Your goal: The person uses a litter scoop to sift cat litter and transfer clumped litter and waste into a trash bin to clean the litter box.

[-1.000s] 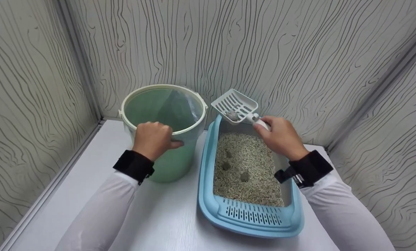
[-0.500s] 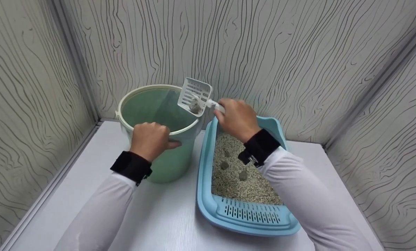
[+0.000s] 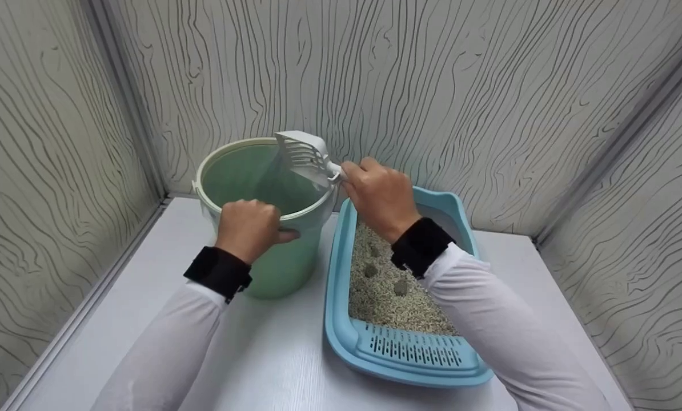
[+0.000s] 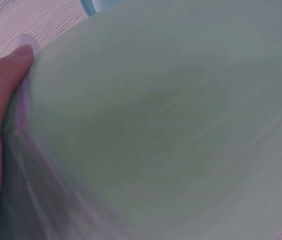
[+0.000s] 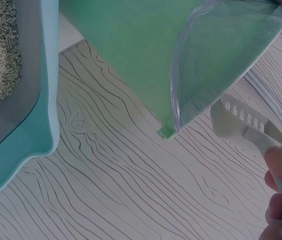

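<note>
My left hand (image 3: pixel 248 231) grips the near rim of a green trash bin (image 3: pixel 281 268) lined with a clear plastic bag (image 5: pixel 226 65). In the left wrist view its thumb presses the bag against the bin's outside. My right hand (image 3: pixel 380 198) holds a white slotted litter scoop (image 3: pixel 304 153) by the handle. The scoop is tipped on its side over the bin's right rim, and no clump shows on it. Right of the bin stands a blue litter box (image 3: pixel 334 325) of beige litter (image 3: pixel 395 311), with a few dark clumps (image 3: pixel 400 287) on top; my right forearm hides part of it.
Bin and box stand side by side on a white table (image 3: pixel 278 354). Wood-patterned panels (image 3: pixel 432 85) rise behind and on both sides. The right arm reaches across the litter box.
My right hand has carried the scoop leftward from above the litter box to the bin and tipped it. The grey clump on it has gone from sight. The left hand has stayed put.
</note>
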A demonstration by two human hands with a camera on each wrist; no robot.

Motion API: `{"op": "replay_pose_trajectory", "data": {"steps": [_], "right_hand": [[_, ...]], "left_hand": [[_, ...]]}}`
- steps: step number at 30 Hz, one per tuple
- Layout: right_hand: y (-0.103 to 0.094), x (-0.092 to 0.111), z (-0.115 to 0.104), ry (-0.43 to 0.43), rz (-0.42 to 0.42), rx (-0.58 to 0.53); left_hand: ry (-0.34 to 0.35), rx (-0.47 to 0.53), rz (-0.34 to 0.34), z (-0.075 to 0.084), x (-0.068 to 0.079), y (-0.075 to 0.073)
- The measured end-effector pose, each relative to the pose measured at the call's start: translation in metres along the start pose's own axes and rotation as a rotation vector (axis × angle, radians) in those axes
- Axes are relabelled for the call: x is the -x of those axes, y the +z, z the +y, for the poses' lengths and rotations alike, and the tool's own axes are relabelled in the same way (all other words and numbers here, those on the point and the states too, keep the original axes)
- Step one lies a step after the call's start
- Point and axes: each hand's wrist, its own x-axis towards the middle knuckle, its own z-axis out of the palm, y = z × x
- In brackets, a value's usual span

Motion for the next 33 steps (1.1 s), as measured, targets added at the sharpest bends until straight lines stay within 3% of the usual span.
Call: {"op": "replay_pose_trajectory", "data": {"steps": [12,21,27,33], "right_hand": [[-0.005,0.008,0.008,0.104,-0.073,-0.1],[-0.03,0.019,0.025,0.32,-0.184,-0.282],[-0.048,0.043,0.049,0.444,-0.216,-0.364],[-0.059,0.077,0.072,0.511,-0.225,-0.341]], "left_hand": [[-0.002,0.008,-0.033,0.001,-0.001,0.0],[0.011,-0.004,-0.026,-0.002,-0.001,0.0],[0.011,-0.011,0.011,-0.004,-0.001,0.001],[0.011,-0.016,-0.001,-0.005,-0.001,0.002]]}}
